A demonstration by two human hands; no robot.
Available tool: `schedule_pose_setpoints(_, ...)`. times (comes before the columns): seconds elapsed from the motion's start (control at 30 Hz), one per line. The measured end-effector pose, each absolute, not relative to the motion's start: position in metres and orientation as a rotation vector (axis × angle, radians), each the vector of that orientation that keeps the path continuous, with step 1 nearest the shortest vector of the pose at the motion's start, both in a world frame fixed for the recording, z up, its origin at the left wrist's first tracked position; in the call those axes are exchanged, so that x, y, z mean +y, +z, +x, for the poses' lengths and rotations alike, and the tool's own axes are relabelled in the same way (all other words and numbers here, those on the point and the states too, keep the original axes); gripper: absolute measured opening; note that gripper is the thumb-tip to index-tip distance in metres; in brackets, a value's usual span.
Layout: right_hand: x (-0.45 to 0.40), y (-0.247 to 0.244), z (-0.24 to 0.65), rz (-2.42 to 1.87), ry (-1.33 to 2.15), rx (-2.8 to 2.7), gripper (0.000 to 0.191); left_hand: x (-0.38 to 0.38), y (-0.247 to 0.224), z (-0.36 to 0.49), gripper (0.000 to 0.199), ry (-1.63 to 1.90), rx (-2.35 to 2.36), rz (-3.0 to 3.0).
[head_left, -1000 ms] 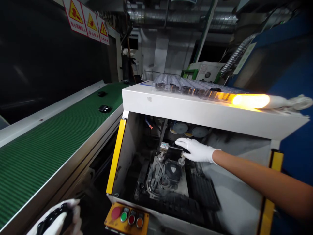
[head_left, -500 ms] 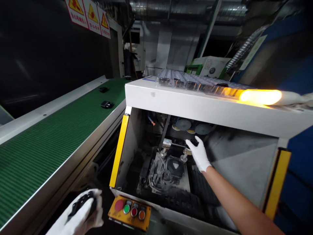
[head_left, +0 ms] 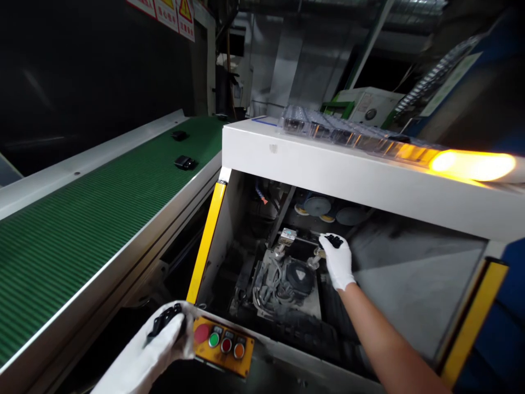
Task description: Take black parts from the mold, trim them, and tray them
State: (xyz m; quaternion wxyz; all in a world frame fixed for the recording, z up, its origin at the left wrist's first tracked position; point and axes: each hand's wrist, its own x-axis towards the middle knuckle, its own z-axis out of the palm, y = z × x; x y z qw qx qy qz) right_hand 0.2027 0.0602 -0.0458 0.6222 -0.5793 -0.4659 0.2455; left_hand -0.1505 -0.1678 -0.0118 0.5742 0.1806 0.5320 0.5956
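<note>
My left hand (head_left: 162,334), in a white glove, is closed around a small glossy black part (head_left: 167,317) with a bumpy edge; much of it is hidden by the fingers. It is just left of the yellow button box (head_left: 225,346). Inside the machine opening, my gloved right hand (head_left: 338,260) pinches another small black part (head_left: 334,240). That hand is beside the right end of a fixture with two metal holders, the left holder (head_left: 289,236) standing apart from it. Below the fixture lies a dusty mechanism with a round black cover (head_left: 301,275).
A green ribbed conveyor belt (head_left: 102,219) runs along the left, with black parts (head_left: 185,162) on it. Yellow upright bars (head_left: 207,241) flank the opening. Round wheels (head_left: 318,206) hang behind the fixture. Clear trays (head_left: 340,134) and a glowing amber lamp (head_left: 471,165) rest on the white machine top (head_left: 328,164).
My left hand has moved up and right, closer to the button box, still holding its black part. My right hand remains by the fixture's right end, its wrist turned more upright. The view has shifted slightly.
</note>
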Motion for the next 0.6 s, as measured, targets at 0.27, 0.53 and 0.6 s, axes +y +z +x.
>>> schedule_pose_setpoints(0.27,0.056,-0.042,0.201,-1.353,0.584,-1.07,0.05,-0.153,0.02,-0.132,0.043,1.194,1.222,0.775)
schedule_pose_setpoints(0.53,-0.025,-0.08,0.226,-1.672,0.465,-1.214,0.069,-0.055,0.024,-0.057,0.044,1.444,1.381,0.924)
schedule_pose_setpoints(0.6,-0.058,-0.103,0.238,-1.724,0.504,-1.271,0.061,-0.021,0.018,-0.038,0.043,1.526,1.478,1.015)
